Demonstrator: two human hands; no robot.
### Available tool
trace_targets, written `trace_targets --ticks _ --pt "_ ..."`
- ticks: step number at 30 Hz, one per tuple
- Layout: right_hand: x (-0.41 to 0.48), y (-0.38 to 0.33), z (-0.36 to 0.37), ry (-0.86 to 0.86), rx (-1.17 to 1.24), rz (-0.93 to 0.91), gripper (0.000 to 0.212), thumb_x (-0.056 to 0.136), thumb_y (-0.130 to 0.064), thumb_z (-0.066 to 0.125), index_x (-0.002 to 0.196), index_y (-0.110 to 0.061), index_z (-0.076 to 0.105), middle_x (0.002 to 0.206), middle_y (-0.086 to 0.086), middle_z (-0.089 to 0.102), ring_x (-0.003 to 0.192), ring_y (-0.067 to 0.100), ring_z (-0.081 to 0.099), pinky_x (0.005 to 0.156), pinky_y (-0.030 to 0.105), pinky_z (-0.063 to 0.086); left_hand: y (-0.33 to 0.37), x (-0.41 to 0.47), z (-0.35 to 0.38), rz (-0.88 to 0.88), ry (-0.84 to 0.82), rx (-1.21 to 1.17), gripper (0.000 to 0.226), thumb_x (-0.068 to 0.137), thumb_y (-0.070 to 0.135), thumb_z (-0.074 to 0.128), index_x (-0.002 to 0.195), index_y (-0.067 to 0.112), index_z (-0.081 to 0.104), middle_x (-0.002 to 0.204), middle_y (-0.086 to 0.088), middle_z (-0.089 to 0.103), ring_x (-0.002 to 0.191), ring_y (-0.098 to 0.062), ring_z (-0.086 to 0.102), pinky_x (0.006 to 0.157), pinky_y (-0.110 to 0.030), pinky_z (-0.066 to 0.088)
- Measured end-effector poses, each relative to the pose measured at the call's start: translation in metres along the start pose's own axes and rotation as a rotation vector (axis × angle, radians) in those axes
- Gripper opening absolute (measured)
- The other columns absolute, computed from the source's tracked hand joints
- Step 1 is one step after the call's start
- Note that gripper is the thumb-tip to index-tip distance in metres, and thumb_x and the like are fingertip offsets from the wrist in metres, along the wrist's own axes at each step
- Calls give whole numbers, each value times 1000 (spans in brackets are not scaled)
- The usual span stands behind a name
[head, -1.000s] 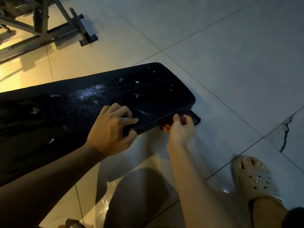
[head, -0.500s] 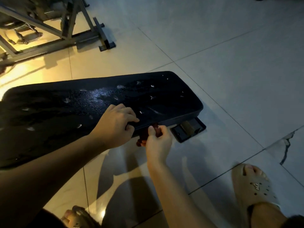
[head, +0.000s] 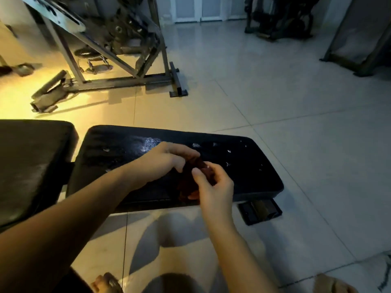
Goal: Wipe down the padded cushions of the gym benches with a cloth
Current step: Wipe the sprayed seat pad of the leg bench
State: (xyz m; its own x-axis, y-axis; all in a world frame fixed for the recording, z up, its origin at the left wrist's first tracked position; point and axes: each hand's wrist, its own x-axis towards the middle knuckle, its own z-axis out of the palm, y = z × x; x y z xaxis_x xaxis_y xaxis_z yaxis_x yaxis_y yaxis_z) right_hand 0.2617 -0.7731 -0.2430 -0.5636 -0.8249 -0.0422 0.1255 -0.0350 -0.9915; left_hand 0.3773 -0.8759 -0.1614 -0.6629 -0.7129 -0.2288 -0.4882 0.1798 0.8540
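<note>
Cloth [head: 187, 179], dark red, bunched, raised from side edge to above black padded cushion [head: 243, 172], left hand [head: 167, 159] and right hand [head: 213, 187] both pinching it: probably refolding for top.

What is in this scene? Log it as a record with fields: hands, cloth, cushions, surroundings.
left hand: grips the top of the cloth
right hand: grips the cloth lower down, thumb on top
cloth: dark red, bunched between both hands, over the cushion
contact: cannot tell if the cloth touches the cushion
cushion: black, flat, pale flecks and a shiny patch on top
second cushion: black, to the left, a gap between
frame: metal, on the floor behind
</note>
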Motion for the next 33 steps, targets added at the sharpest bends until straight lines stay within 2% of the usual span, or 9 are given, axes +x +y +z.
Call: trace_targets --ticks 5,8,11,13,19,22,26,30,33 --pt "15 -50 6 -112 -13 11 33 92 -16 73 120 -26 61 108 -1 69 98 13 71 82 46 63 28 -14 -18 129 165 -26 18 91 12 72 108 20 75 95 5 75 85 0 69 66 -7 48" --pt "21 -76 10 -187 -7 9 30 92 -7 67 118 -21 62 105 4 71 97 17 71 77 36 63 37 -23 -35 112 236 46 6 93 22 72 96 18 75 85 3 74 79 -6 69 66 -15 50" --pt "28 -99 16 -313 -98 -27 21 94 -4 59 111 -17 65 102 7 70 98 20 69 76 36 62 40 -33 -55 69 305 31 10 95 24 69 96 15 72 94 -10 74 93 -26 68 84 -35 53" --pt "33 -117 24 -409 -198 -70 21 96 -4 52 105 -14 67 102 8 69 99 22 67 76 37 62 42 -42 -68 50 338 -12 13 97 24 67 100 12 70 98 -16 73 97 -31 67 84 -34 50" --pt "45 -174 52 -624 -528 -191 12 94 -25 70 104 -19 68 102 6 71 88 16 74 75 36 63 58 -65 -102 136 463 -100 10 95 22 68 102 16 69 95 -8 74 89 -23 71 71 -27 56" --pt "55 -200 54 -721 -773 -290 4 94 -19 70 97 -20 73 90 2 75 85 14 73 82 39 62 62 -69 -110 179 497 -161 11 95 19 69 103 12 70 97 -13 74 95 -28 71 82 -34 57" --pt "75 -211 45 -827 -711 -203 11 97 -12 66 99 -16 76 91 1 77 90 14 73 83 30 57 50 -59 -107 143 503 -236 13 97 18 66 105 8 69 103 -19 71 103 -33 67 90 -40 55" --pt "109 -194 44 -863 -646 -114 13 98 -12 63 99 -13 76 93 5 77 94 19 73 86 32 58 46 -35 -99 83 450 -285 28 88 28 76 112 16 71 104 -9 75 98 -23 73 86 -38 62" --pt "135 -186 43 -931 -688 -119 14 99 -11 61 102 -16 74 93 3 77 90 13 73 76 21 56 41 -23 -92 2 375 -202 33 82 23 82 112 15 72 104 -6 77 96 -20 75 91 -37 60"
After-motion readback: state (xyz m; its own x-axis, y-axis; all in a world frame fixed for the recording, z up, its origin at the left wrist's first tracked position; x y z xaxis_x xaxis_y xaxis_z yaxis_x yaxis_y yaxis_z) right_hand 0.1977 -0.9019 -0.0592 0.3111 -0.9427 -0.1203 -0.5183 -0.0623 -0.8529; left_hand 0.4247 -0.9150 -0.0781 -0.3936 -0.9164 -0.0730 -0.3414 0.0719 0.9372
